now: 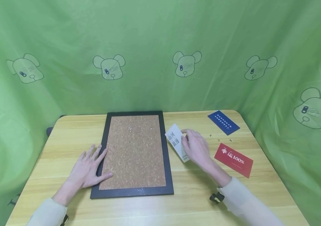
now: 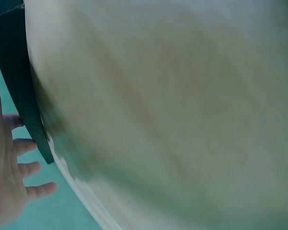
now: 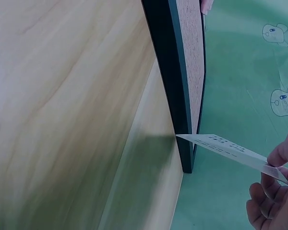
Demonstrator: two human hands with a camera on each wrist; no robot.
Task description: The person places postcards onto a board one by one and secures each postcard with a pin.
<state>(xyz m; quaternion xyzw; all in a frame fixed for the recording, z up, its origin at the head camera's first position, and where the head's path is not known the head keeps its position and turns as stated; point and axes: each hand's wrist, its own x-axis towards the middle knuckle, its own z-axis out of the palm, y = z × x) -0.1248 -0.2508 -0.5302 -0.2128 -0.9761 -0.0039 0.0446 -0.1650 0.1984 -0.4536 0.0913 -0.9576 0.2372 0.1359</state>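
A cork board (image 1: 135,153) in a black frame lies on the wooden table. My left hand (image 1: 88,168) rests with spread fingers over the frame's left side, its thumb reaching onto the cork. Just right of the board, my right hand (image 1: 195,146) pinches a white card (image 1: 177,141) with dark characters by its right edge. In the right wrist view the card (image 3: 225,151) is held between thumb and fingers, its far corner close to the black frame (image 3: 170,72). The left wrist view shows the left hand (image 2: 9,177) beside the dark frame edge (image 2: 19,76).
A blue card (image 1: 223,122) lies at the table's back right, a red card (image 1: 233,160) nearer the front. Several small pins (image 1: 218,140) are scattered between them. Small pale spots (image 1: 130,129) show on the upper cork. A green curtain (image 1: 149,31) hangs behind the table.
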